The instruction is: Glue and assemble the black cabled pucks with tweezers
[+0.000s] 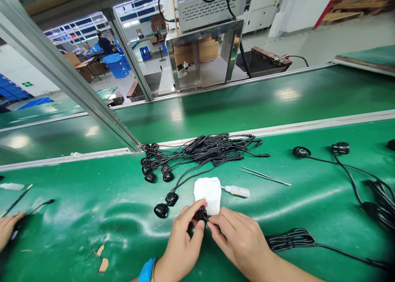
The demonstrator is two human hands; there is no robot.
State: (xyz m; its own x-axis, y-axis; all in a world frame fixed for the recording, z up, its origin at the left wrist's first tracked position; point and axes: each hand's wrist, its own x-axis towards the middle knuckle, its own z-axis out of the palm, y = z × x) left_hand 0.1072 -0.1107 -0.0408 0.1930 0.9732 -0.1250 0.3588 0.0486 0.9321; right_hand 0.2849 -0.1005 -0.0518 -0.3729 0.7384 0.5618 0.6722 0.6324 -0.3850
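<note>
My left hand (185, 241) is closed around a small round black housing (201, 213), thumb and forefinger on opposite sides of it. Right beside it, my right hand (242, 239) pinches a thin black cable at the housing's edge; the fingertips partly hide the join. A white folded cloth (207, 191) lies just beyond the fingers. Next to the cloth rests a small clear dropper bottle (237, 191) with a thin tip. Two round black cable heads (161, 210) sit to the left of the cloth. From behind my right wrist, a bundled black cable (290, 239) stretches to the right.
A heap of black cables (212, 148) with round heads lies at the bench's back edge, near a metal post (101, 113). Tweezers (265, 176) lie right of it. More cabled heads (301, 152) are at right. Another person's hand (10, 228) is at far left. Torn scraps (103, 265) lie in front.
</note>
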